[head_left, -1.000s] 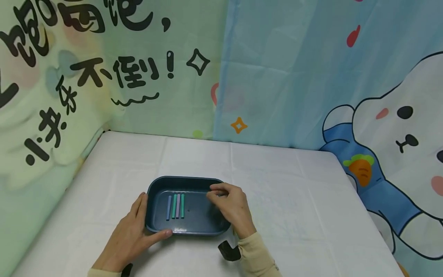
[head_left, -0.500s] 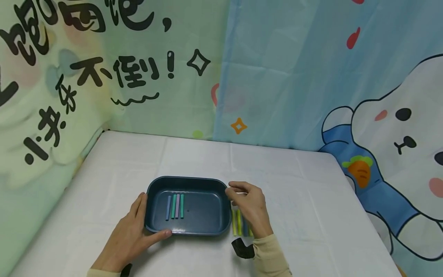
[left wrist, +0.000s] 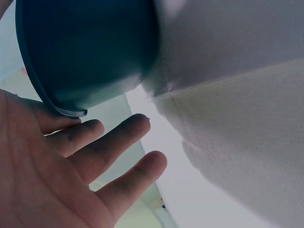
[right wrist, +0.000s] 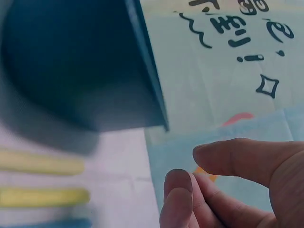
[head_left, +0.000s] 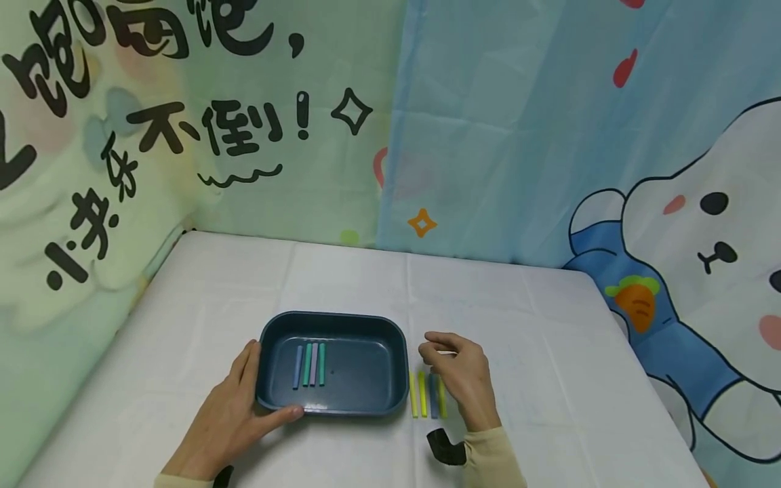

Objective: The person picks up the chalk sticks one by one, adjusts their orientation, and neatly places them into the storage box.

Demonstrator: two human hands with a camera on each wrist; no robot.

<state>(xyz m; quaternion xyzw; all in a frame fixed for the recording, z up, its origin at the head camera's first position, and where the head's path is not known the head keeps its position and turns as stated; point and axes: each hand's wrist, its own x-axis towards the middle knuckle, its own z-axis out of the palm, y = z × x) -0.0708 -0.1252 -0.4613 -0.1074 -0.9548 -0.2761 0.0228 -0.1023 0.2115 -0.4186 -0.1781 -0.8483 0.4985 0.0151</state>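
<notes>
A dark blue rectangular tray (head_left: pixel 366 379) stands on the white-covered table. Several thin chalk-like sticks lie side by side in its left half: a blue one (head_left: pixel 297 367), green ones (head_left: pixel 321 364) and a lilac one (head_left: pixel 314 364). My left hand (head_left: pixel 226 413) rests at the tray's left end, thumb along the front wall; in the left wrist view its fingers (left wrist: pixel 111 147) are straight and spread. Right of the tray, my right hand (head_left: pixel 460 376) hovers with loosely bent fingers and nothing between thumb and fingertips. Below it lie yellow sticks (head_left: pixel 423 393) and a blue-grey stick (head_left: pixel 434 396).
The table (head_left: pixel 549 379) has a creased white cloth. A printed curtain (head_left: pixel 488 135) with a cartoon bear (head_left: pixel 683 257) and lettering hangs behind and to the left. A black strap end (head_left: pixel 446 447) sticks out by the right sleeve (head_left: pixel 495 457).
My right hand has moved right, from over the tray's right end to beyond its rim, uncovering the yellow and blue-grey sticks. The left hand and tray have stayed put.
</notes>
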